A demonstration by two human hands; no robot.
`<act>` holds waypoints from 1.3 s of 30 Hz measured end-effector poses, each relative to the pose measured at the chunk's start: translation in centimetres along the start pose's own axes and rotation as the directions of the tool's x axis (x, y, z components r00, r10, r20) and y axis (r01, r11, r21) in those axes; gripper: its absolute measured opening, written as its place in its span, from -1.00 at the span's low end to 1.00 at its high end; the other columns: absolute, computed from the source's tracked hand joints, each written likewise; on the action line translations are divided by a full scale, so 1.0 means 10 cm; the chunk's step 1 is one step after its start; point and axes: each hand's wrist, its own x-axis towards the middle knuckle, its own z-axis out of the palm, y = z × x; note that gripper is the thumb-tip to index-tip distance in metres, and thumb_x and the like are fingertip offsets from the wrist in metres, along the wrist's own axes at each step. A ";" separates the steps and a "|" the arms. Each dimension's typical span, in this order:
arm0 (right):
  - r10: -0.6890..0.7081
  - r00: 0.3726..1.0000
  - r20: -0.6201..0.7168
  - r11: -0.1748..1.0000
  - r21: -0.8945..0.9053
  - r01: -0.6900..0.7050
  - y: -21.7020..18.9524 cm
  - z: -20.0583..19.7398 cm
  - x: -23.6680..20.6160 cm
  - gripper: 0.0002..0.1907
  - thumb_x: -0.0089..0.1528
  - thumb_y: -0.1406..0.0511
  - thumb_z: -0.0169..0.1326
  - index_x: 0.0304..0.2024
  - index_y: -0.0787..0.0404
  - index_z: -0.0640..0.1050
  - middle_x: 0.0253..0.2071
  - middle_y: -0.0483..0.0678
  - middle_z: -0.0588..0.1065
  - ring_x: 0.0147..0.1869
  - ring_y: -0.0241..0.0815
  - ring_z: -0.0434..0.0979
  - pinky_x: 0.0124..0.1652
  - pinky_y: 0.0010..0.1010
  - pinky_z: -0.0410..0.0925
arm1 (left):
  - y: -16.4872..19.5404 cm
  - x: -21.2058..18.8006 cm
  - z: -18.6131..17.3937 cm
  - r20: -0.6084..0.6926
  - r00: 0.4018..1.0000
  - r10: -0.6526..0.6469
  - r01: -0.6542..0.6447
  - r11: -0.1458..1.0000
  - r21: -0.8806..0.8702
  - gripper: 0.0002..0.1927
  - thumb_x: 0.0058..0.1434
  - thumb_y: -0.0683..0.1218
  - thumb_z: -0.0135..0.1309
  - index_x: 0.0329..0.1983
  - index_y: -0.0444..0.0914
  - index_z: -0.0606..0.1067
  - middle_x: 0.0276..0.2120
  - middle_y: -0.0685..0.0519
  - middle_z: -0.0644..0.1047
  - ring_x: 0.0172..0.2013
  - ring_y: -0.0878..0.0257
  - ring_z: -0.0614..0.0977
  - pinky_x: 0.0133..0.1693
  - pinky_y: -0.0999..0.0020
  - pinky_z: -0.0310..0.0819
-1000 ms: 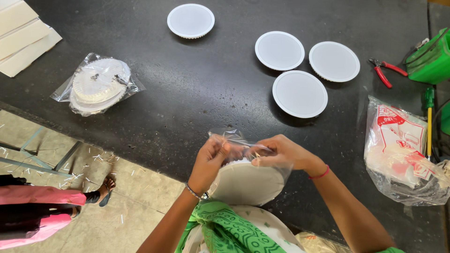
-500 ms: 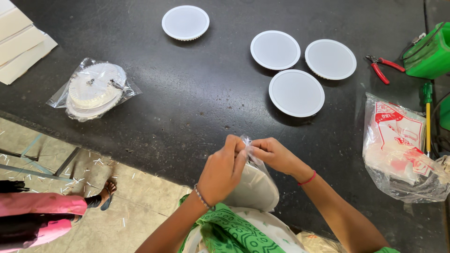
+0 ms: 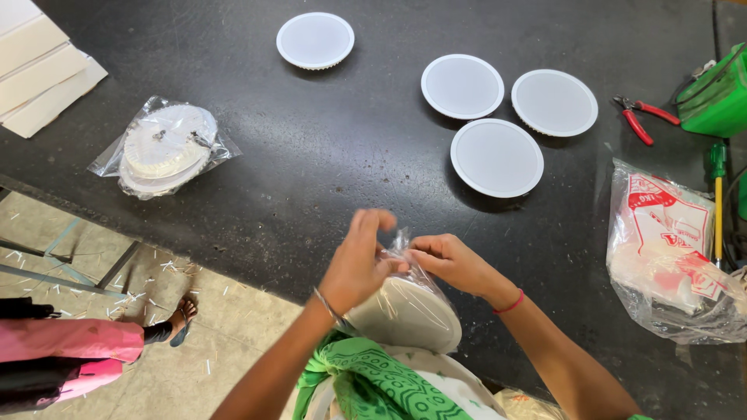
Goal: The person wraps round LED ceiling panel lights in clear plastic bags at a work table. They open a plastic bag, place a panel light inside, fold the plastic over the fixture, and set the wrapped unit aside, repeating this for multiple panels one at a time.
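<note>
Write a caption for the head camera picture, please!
Both hands, left hand and right hand, pinch a clear bag around a white disc above the black table.

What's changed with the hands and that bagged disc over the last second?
Both hands, left hand and right hand, closed together at the top of the clear bag; the bagged white disc tipped downward toward the body. Both hands keep their grip. The four bare discs and the other bagged one stayed put.

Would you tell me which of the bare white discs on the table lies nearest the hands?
The lowest disc of the cluster of three, just below the other two; the lone one lies farthest.
</note>
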 end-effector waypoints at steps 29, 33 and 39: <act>0.114 0.984 -0.136 0.992 -0.036 -0.120 -0.08 0.09 0.27 -0.54 0.20 0.19 0.12 0.14 0.20 0.56 0.17 -0.15 0.55 0.04 -0.36 0.53 -0.03 -0.51 0.39 | -1.06 -0.11 -0.32 0.267 0.951 -0.155 0.224 0.943 -0.248 -0.40 0.16 0.28 0.26 0.02 -0.28 0.63 -0.26 0.03 0.64 -0.21 0.29 0.62 -0.15 0.29 0.52; -0.025 0.946 -0.324 0.999 0.035 0.038 -0.07 0.13 0.36 -0.58 0.27 0.22 0.06 0.13 0.30 0.53 0.30 -0.08 0.44 0.20 -0.30 0.47 0.13 -0.46 0.32 | -1.60 0.20 -0.43 -0.026 0.928 -0.372 0.327 0.845 -0.423 -0.58 0.16 0.11 0.27 -0.13 -0.31 0.61 -0.35 0.06 0.63 -0.35 0.33 0.61 -0.27 0.34 0.55; 0.106 0.881 -0.460 0.987 0.160 -0.035 -0.01 0.20 0.02 -0.60 0.28 0.23 0.06 0.10 0.33 0.58 0.15 0.00 0.56 0.18 -0.23 0.55 0.10 -0.37 0.40 | -2.09 1.00 -1.20 -0.258 0.683 -0.684 0.133 0.463 -0.876 -0.77 0.31 -0.11 0.17 -0.21 -0.41 0.48 -0.37 -0.07 0.58 -0.44 0.12 0.64 -0.50 0.16 0.52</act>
